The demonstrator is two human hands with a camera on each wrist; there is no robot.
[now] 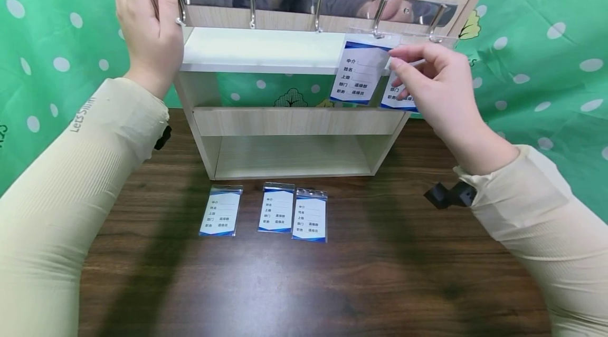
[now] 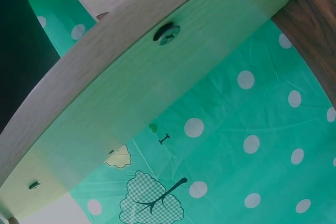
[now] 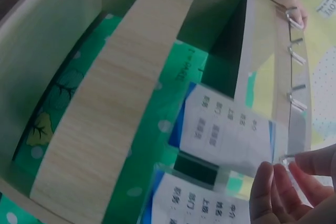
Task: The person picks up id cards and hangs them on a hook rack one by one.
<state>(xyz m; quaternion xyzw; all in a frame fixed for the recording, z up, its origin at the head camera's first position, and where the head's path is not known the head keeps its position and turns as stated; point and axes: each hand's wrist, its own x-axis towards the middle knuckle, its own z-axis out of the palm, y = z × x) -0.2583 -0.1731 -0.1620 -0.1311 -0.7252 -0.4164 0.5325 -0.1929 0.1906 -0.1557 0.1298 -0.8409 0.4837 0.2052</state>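
My left hand grips the left top corner of the pale wooden shelf, its thumb on the front beside the first hook. With thumb and index finger, my right hand pinches the right edge of a blue-and-white badge in a clear sleeve, close under the fourth hook. A second badge hangs beside it at the fifth hook, partly hidden behind my right hand in the head view. In the left wrist view, only the shelf's side panel with screws shows.
Three more badges, a left one, a middle one and a right one, lie on the dark wooden table before the shelf. A green dotted cloth hangs behind. The second and third hooks are bare.
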